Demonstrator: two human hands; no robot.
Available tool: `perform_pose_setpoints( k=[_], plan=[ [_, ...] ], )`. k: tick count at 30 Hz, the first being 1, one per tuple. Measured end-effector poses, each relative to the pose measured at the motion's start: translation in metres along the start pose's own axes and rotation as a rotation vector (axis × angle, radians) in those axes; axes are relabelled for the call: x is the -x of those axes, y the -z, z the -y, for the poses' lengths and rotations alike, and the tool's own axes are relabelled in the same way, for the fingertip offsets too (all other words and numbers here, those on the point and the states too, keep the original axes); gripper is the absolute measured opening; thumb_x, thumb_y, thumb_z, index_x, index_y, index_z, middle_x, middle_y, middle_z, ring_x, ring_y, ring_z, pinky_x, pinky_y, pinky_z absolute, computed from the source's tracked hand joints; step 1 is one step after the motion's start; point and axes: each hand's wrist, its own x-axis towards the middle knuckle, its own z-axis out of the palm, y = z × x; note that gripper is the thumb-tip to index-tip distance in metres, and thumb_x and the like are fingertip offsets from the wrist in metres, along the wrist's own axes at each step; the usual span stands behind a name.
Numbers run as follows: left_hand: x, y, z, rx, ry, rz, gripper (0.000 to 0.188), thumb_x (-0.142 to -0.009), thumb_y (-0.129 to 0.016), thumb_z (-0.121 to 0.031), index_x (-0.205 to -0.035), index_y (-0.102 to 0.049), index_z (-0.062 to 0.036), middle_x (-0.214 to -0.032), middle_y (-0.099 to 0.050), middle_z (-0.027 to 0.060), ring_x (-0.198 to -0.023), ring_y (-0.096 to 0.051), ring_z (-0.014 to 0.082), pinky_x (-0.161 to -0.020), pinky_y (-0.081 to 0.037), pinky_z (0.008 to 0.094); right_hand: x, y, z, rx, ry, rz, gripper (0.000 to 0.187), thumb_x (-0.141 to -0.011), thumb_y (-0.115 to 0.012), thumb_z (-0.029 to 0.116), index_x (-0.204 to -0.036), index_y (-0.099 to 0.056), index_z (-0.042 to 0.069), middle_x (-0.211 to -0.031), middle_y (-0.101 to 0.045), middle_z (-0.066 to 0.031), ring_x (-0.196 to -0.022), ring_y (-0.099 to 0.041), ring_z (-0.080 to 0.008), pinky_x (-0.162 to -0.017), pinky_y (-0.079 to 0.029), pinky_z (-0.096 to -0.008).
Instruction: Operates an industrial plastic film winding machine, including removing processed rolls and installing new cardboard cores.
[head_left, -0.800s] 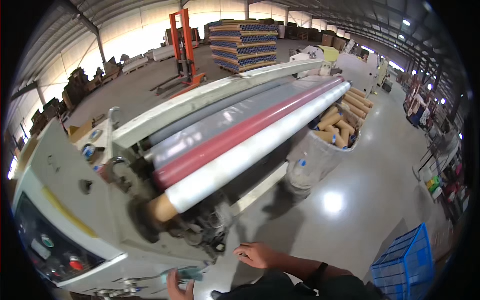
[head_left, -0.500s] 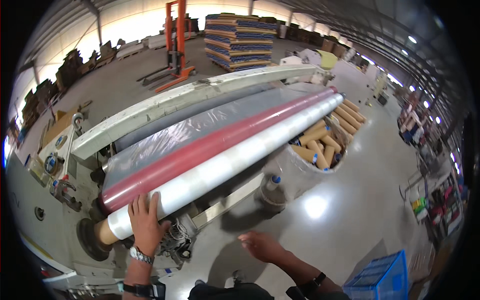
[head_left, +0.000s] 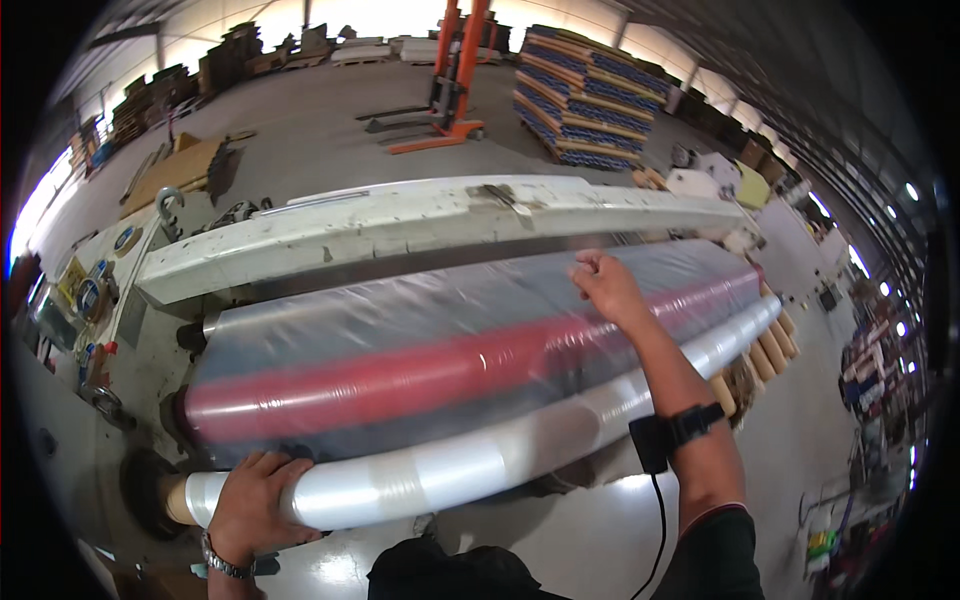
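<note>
Since the earlier frames, the person's right hand (head_left: 608, 285) has risen from low over the floor and reached across the machine, while the left hand (head_left: 258, 505) has stayed at the near left end of the white roll (head_left: 450, 480). That roll lies along the front of the machine, slanting from lower left to upper right, with a cardboard core (head_left: 178, 498) sticking out beside a dark disc (head_left: 145, 495). The left hand is open, laid over the roll with its thumb and fingers spread rather than closed around it; a metal watch (head_left: 224, 560) circles that wrist. The right hand's fingers are partly curled over the clear film (head_left: 400, 315), just beyond the red roller (head_left: 400, 388); whether they touch the film or pinch anything cannot be told. A black strap (head_left: 690, 425) with a small box goes round the right forearm, and a cable (head_left: 660, 540) hangs from it. Behind the film runs a scuffed white beam (head_left: 350, 240). Farther back stand an orange lift (head_left: 455, 90) and, right of it, a tall stack of tubes (head_left: 585, 95).
</note>
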Motion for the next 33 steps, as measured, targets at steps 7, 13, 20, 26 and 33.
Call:
perform_pose_setpoints(
  k=[7, 13, 20, 26, 33],
  plan=[
    [0.028, -0.005, -0.031, -0.249, 0.337, -0.178, 0.082, -0.040, -0.086, -0.021, -0.117, -0.057, -0.0117, -0.116, -0.055, 0.0146, -0.116, -0.047, 0.0375, -0.103, -0.033, 0.0493, -0.127, -0.084, 0.030, -0.514, -0.281, 0.283, 0.035, -0.088, -0.056, 0.039, -0.095, -0.058, 0.004, -0.077, -0.060, -0.0067, -0.056, -0.055, -0.0103, -0.045, -0.040, -0.0237],
    [0.017, -0.014, -0.033, -0.203, 0.334, -0.285, 0.068, -0.047, -0.081, -0.010, -0.111, -0.060, -0.0131, -0.114, -0.056, 0.0089, -0.112, -0.051, 0.0327, -0.099, -0.040, 0.0421, -0.152, -0.072, -0.010, -0.618, -0.250, 0.289, 0.022, -0.091, -0.054, 0.023, -0.071, -0.051, 0.013, -0.056, -0.046, 0.0034, -0.039, -0.035, -0.0051, -0.033, -0.027, -0.0211],
    [0.037, -0.017, -0.014, -0.036, 0.279, -0.250, 0.074, -0.046, -0.084, -0.014, -0.116, -0.059, -0.0134, -0.113, -0.058, 0.0064, -0.112, -0.051, 0.0293, -0.101, -0.037, 0.0395, -0.035, -0.081, 0.048, -0.429, 0.109, 0.413, 0.010, -0.086, -0.056, 0.017, -0.086, -0.058, 0.007, -0.064, -0.055, -0.0003, -0.053, -0.051, -0.0067, -0.044, -0.039, -0.0199],
    [0.042, -0.018, 0.046, -0.084, 0.229, -0.502, 0.050, -0.073, -0.068, -0.035, -0.111, -0.057, -0.0046, -0.110, -0.054, 0.0177, -0.104, -0.051, 0.0343, -0.093, -0.038, 0.0426, 0.057, -0.203, 0.234, -0.368, 0.687, 0.775, 0.018, -0.083, -0.058, 0.014, -0.093, -0.067, 0.001, -0.077, -0.065, -0.0123, -0.067, -0.062, -0.0206, -0.064, -0.048, -0.0339],
    [0.060, -0.013, 0.105, -0.069, 0.630, -0.636, 0.022, -0.078, -0.062, -0.021, -0.091, -0.052, -0.0053, -0.091, -0.059, 0.0170, -0.091, -0.056, 0.0364, -0.077, -0.044, 0.0428, 0.128, -0.265, 0.310, -0.148, 0.684, 0.762, 0.020, -0.085, -0.052, 0.014, -0.096, -0.066, 0.005, -0.090, -0.065, -0.0210, -0.085, -0.062, -0.0400, -0.079, -0.049, -0.0455]
  ],
)
